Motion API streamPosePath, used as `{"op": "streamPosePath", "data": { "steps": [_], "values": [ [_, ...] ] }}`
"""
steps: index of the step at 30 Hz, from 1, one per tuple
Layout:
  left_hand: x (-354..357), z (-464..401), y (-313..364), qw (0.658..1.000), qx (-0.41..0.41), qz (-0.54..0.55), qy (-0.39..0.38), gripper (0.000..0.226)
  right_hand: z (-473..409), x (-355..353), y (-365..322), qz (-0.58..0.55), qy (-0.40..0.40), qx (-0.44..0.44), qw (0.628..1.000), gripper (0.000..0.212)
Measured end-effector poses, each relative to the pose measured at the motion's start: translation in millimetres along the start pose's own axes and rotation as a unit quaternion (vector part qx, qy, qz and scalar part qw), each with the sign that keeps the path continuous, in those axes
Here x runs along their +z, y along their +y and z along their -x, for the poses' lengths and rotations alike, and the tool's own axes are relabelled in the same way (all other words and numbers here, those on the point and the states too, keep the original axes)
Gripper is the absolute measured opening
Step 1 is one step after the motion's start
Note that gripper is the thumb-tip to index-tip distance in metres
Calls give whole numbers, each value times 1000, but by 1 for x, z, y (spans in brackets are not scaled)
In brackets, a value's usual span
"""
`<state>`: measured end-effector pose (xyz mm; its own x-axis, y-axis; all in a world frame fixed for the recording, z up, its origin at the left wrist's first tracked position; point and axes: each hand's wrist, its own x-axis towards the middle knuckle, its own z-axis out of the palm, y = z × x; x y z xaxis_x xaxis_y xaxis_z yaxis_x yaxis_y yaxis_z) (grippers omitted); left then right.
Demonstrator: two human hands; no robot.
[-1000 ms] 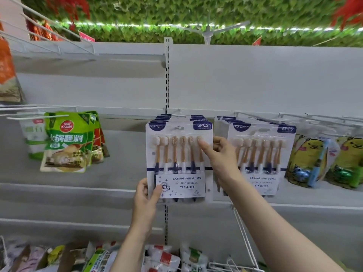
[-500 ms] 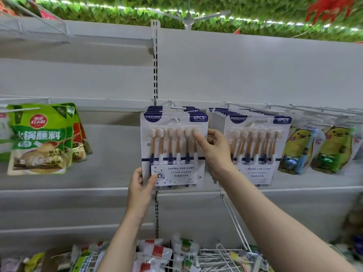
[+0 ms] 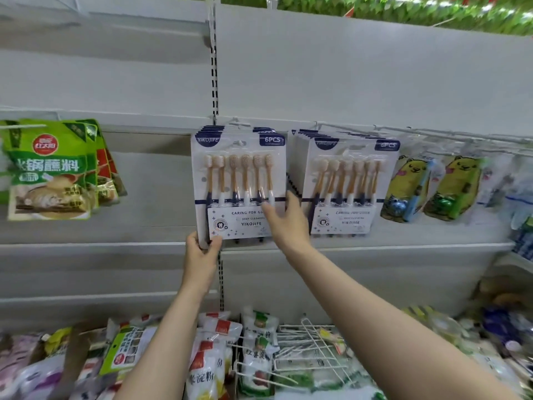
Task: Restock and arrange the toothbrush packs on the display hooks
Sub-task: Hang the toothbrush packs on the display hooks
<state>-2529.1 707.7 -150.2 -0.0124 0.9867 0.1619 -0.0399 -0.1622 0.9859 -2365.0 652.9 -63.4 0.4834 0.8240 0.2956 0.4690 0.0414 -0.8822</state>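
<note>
Two rows of white toothbrush packs marked 6PCS hang side by side on white hooks. The left stack of toothbrush packs (image 3: pixel 236 180) hangs at the centre, the right stack (image 3: pixel 346 183) just beside it. My left hand (image 3: pixel 202 249) pinches the bottom left corner of the left stack, thumb on the front. My right hand (image 3: pixel 284 217) lies against that stack's lower right edge, in the gap between the two stacks, fingers fairly straight and blurred. The front pack's hang hole sits on the hook (image 3: pixel 238 125).
Green sauce pouches (image 3: pixel 49 168) hang at the left. Yellow children's toothbrush packs (image 3: pixel 409 186) hang right of the stacks. Below, a bin holds starch bags (image 3: pixel 207 356) and loose white wire hooks (image 3: pixel 311 350). A slotted upright (image 3: pixel 214 67) runs down the grey back panel.
My right hand has slid down from the brush heads to the stack's lower right edge. My left hand keeps the bottom left corner. The view has tilted downward and drawn closer.
</note>
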Motion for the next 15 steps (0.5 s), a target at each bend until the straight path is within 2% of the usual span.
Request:
{"op": "streamPosePath", "data": {
  "steps": [3, 5, 7, 9, 11, 15],
  "values": [
    [11, 34, -4, 995, -70, -67, 13, 62, 32, -14, 25, 46, -75, 27, 996, 75],
    [23, 61, -4, 984, -111, -142, 15, 78, 48, -37, 43, 68, -124, 38, 989, 67],
    [44, 89, 3, 974, -122, -189, -5, 79, 59, -75, 57, 110, -158, 32, 981, 60],
    [74, 120, 20, 965, -89, -239, -61, 72, 66, -128, 69, 182, -175, 5, 968, 54],
    [112, 155, 46, 944, -18, -304, -129, 63, 73, -190, 79, 286, -181, -27, 941, 49],
    [194, 218, 104, 874, 112, -405, -245, 61, 93, -323, 92, 487, -219, -86, 841, 48]
  ]
}}
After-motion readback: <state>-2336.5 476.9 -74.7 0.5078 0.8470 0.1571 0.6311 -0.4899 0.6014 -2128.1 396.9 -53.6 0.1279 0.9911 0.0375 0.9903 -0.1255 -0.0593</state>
